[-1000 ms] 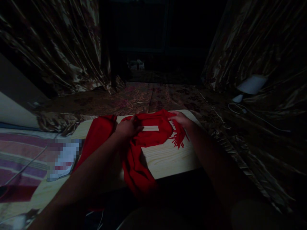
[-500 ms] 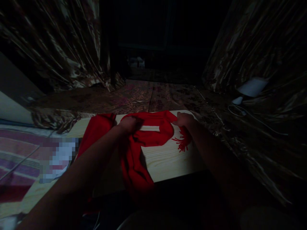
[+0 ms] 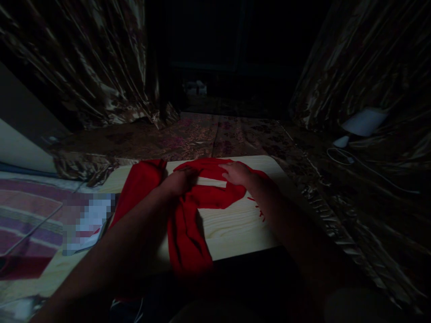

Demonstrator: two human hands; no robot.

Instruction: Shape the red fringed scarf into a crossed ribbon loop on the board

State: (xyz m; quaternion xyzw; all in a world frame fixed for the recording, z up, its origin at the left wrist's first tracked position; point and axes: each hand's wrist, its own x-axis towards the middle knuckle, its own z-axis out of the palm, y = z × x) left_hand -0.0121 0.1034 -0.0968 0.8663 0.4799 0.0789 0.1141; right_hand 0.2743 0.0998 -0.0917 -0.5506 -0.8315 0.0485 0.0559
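A red fringed scarf (image 3: 215, 197) lies on a pale wooden table (image 3: 235, 226), laid in a loop around a narrow strip of bare wood. One length hangs over the near edge, and another runs down the left side. At the loop's left end my left hand (image 3: 180, 180) has its fingers bent around the cloth; the fingertips are dim. My right hand (image 3: 237, 172) rests on the loop's upper right part, fingers stretched out over the fabric. The scarf's fringe pokes out below my right wrist, partly hidden by the forearm.
A blurred-out flat item (image 3: 89, 224) lies at the table's left, beside a striped cloth (image 3: 27, 211) with a cable across it. Patterned fabric (image 3: 215, 134) covers the surface behind. A small white lamp (image 3: 365, 122) stands far right with its cord. Curtains (image 3: 111, 67) hang on both sides.
My right hand has let go of the scarf's fringed end at the right and moved left onto the loop. The fringed end now lies farther right and lower. My left hand has stayed about in place.
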